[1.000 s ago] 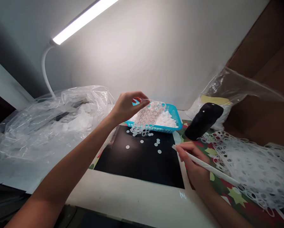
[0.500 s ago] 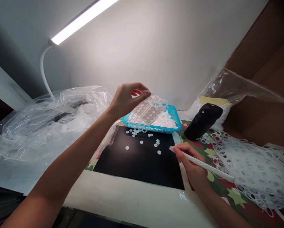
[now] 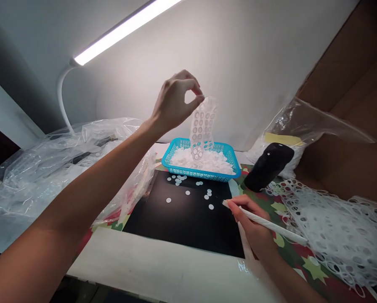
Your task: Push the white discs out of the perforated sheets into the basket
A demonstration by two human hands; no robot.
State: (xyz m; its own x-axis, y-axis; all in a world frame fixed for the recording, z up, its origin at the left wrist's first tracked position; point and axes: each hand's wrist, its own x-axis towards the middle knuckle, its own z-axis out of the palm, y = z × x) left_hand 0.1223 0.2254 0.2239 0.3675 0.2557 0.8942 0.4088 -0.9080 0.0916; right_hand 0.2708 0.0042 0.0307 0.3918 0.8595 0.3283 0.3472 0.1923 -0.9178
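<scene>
High in the middle, my left hand (image 3: 179,99) pinches the top of a translucent sheet (image 3: 203,126) with rows of round cut shapes. The sheet hangs over a blue plastic basket (image 3: 204,174), which holds a heap of small white pieces (image 3: 216,160). My right hand (image 3: 254,223) is closed around a white pen-like stick (image 3: 273,227), its tip above the right edge of a black mat (image 3: 182,223). Small white discs (image 3: 168,200) lie scattered on that mat, several of them near the basket's front.
To the left lies a large clear plastic bag (image 3: 81,168) with pale contents. At the right are a pile of punched-out sheets (image 3: 340,227), a black bottle-shaped object (image 3: 269,166) and a filled clear bag (image 3: 289,143). A lit lamp (image 3: 122,33) reaches overhead.
My left hand has risen, lifting the sheet, which now hangs more upright over the basket. My right hand has hardly moved and keeps the stick.
</scene>
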